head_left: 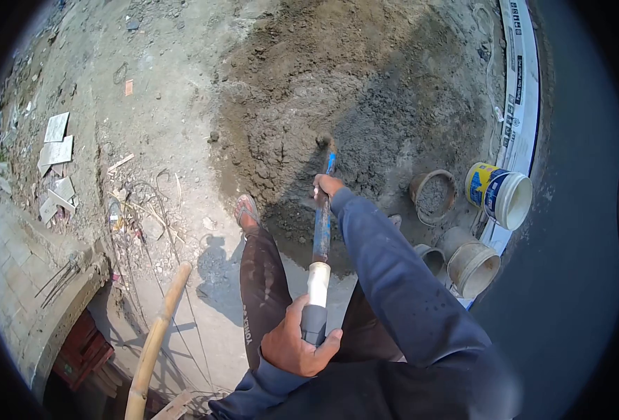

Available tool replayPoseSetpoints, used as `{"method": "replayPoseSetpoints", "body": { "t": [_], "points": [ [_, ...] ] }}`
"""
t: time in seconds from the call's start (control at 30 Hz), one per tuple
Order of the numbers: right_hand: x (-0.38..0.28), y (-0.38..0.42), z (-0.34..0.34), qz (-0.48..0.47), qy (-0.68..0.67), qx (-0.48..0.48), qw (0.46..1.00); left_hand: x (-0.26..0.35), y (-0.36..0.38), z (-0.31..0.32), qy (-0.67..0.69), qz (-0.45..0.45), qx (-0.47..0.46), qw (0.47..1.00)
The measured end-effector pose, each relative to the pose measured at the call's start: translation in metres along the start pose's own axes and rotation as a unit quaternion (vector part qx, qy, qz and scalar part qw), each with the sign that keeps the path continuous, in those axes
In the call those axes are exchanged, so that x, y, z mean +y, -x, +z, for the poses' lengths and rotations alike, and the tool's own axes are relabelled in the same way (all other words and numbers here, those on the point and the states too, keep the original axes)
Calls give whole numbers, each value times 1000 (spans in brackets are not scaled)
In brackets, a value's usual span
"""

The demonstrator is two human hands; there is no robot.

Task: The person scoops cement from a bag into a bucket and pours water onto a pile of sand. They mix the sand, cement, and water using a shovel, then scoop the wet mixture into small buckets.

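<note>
I hold a long-handled tool that runs away from me into a heap of wet grey mortar. Its shaft is worn and blue-painted, with a white and dark grey sleeve at the near end. My left hand is closed around the grey end, close to my body. Farther along, my right hand wraps the shaft with the arm stretched forward. The far end meets the mortar, and the tool's head is hidden there.
On the right stand a mortar-filled bucket, a yellow-blue paint bucket and grey buckets, beside a long white panel along dark water. A bamboo pole, broken tiles and wires lie left. My sandalled foot touches the mortar's edge.
</note>
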State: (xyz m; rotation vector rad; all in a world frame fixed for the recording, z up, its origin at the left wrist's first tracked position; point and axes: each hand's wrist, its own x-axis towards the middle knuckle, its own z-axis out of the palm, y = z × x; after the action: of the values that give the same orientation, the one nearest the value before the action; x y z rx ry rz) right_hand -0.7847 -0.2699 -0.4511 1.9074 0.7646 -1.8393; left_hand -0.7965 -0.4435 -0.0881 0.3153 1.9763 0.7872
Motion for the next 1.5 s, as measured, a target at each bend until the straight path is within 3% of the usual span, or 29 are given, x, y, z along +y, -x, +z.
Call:
{"method": "replayPoseSetpoints", "body": {
  "t": [0.07, 0.13, 0.27, 0.3, 0.53, 0.57, 0.73, 0.83, 0.9, 0.93, 1.03, 1.13, 1.2, 1.3, 1.4, 1.5],
  "points": [
    [-1, -5, -28, 20, -41, -76, 996, 20, -2, 0, 27, 11, -16, 999],
    [-1, -3, -61, 14, -68, -107, 992, 39, -5, 10, -7, 150, 1, 989],
    [-14, 34, -134, -16, -145, -162, 976, 102, -2, 37, -57, 243, -48, 967],
    [-14, 39, -156, 61, -235, -188, 952, 113, -1, 50, -60, 274, -43, 959],
    [-1, 134, -309, 22, -333, -172, 927, 200, 43, 122, -62, 375, -160, 911],
    [2, 148, -328, 7, -347, -154, 925, 209, 52, 125, -84, 365, -219, 901],
    [6, 197, -393, -49, -376, -87, 921, 225, 61, 112, -32, 388, -280, 878],
    [16, 199, -376, -148, -351, 110, 918, 173, 42, 82, -101, 269, -314, 905],
    [31, 185, -333, -177, -354, 232, 888, 100, 23, 75, -236, 229, -244, 912],
    [43, 168, -311, -188, -369, 266, 871, 43, 14, 82, -282, 208, -174, 920],
    [102, 111, -276, -180, -373, 289, 863, -96, -18, 107, -405, -8, -232, 884],
    [108, 96, -258, -176, -388, 286, 858, -174, -45, 116, -387, 32, -214, 896],
    [121, 113, -248, -165, -408, 301, 846, -191, -52, 109, -365, 86, -192, 907],
    [110, 144, -244, -214, -478, 278, 805, -193, -58, 97, -363, 133, -176, 905],
    [100, 185, -234, -230, -480, 283, 798, -170, -43, 64, -337, 204, -145, 908],
    [103, 220, -216, -235, -497, 241, 800, -149, -6, 21, -348, 211, -147, 902]
  ]
}}
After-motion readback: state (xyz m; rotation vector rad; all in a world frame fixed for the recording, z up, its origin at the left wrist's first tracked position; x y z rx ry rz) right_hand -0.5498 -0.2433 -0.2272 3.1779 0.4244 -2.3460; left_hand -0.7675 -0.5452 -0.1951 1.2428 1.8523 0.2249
